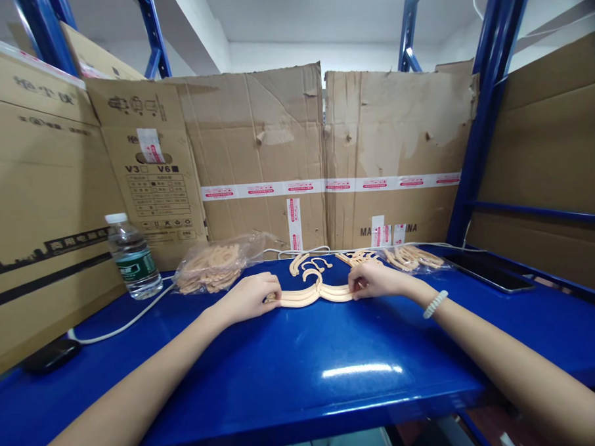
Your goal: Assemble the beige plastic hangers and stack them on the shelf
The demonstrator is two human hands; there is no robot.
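Hangers (314, 293) of peach plastic lie in a small stack, flat on the blue counter (304, 374), hooks pointing away from the person. Left hand (251, 296) closes over one end of the stack and right hand (373, 280) over the other, fingers curled about the arms. They look light, thin and stiff, and smooth enough to slide on each other, so the two ends seem the surest place to hold the stack square. Clear bag (213, 266) to the left holds more of them; a second bag (417, 257) to the right appears to hold some too, with loose hangers (309, 265) between. Water bottle (132, 256) stands further left.
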